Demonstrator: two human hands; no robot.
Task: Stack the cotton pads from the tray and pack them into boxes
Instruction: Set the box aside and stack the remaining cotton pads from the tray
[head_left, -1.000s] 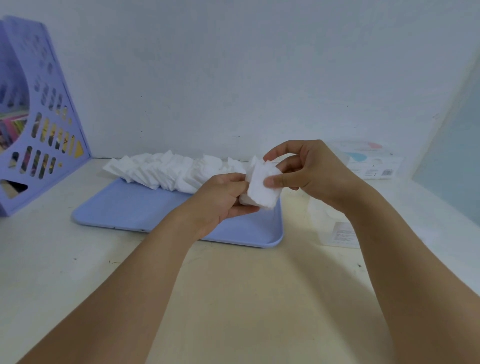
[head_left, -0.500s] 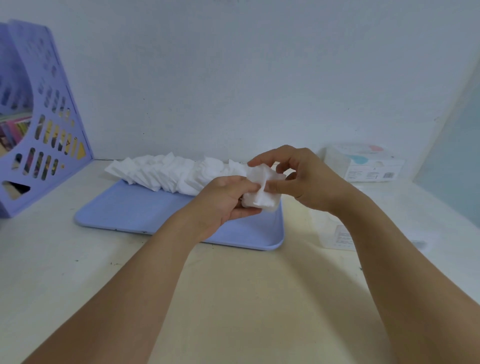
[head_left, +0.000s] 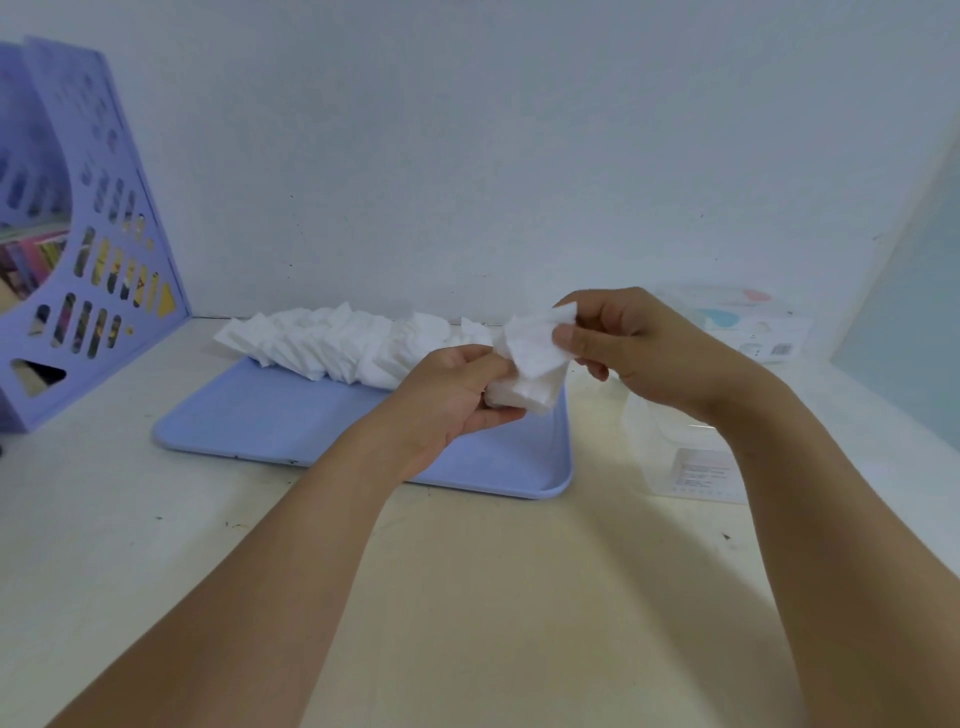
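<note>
Right hand (head_left: 631, 348) has lifted one cotton pad (head_left: 537, 340) up off the stack (head_left: 530, 392) since a second ago, pinching it. Left hand (head_left: 457, 395) grips the stack over the blue tray (head_left: 291, 421). Loose pads (head_left: 332, 345) line the tray's far edge. Clear box (head_left: 685, 457) sits behind the right wrist, printed box (head_left: 753, 327) by the wall, purple file rack (head_left: 78, 249) on the worktop's left.

1. Tray (head_left: 291, 426) at frame centre-left on the table (head_left: 467, 597); row of cotton pads (head_left: 332, 348) along its far edge.
2. File holder (head_left: 93, 249) at far left.
3. Clear box (head_left: 691, 457) right of the tray; printed box (head_left: 748, 327) behind it, against the wall.
4. Left hand (head_left: 452, 400) holds a pad stack (head_left: 530, 392) over the tray's right end; right hand (head_left: 639, 348) pinches a pad (head_left: 535, 338) just above it.
</note>
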